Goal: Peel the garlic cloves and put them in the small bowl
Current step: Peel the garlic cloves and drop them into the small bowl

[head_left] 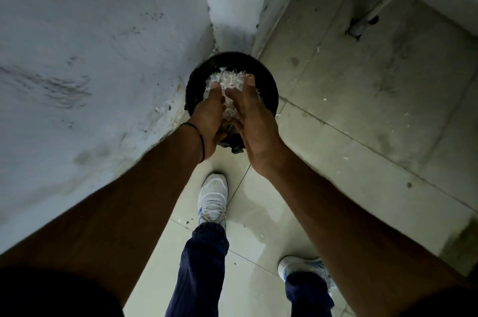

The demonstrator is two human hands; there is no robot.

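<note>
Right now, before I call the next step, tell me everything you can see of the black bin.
The black bin is round, open-topped and seemingly plastic. It stands upright on the tiled floor, tucked into the corner by the wall. Pale, papery garlic skins show in its opening. The left hand and right hand, cupping skins between them, hide its near rim; whether they touch it is unclear.
</note>
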